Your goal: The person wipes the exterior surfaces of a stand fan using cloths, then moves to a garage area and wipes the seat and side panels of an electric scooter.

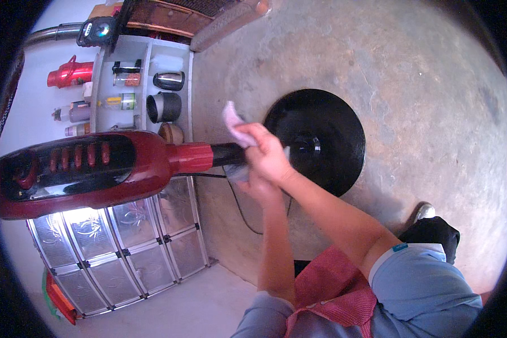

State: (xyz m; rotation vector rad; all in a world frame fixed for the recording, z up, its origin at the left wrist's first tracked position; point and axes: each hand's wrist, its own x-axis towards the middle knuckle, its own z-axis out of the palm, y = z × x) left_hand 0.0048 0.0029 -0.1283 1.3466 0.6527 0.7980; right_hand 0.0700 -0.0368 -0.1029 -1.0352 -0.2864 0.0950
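Observation:
A red and black pedestal fan (79, 166) with a row of buttons on its body stretches in from the left. Its black pole (225, 155) runs down toward a round black base (332, 163) on the floor. My right hand (267, 158) is closed round the pole with a pale pink cloth (232, 119), one end of which sticks out past the fingers. Just below it, my left hand (256, 185) is closed at the pole too, with a greyish part of the cloth against it. Both hands are somewhat blurred, and they hide the pole between them.
Left of the floor stands an open shelf (143, 90) with a red thermos (73, 73), a kettle (169, 80), a dark pot (164, 107) and jars. A cabinet with silvery panels (132, 248) is below it. A thin black cable (239, 211) loops beside the base. My shoe (425, 210) is at right.

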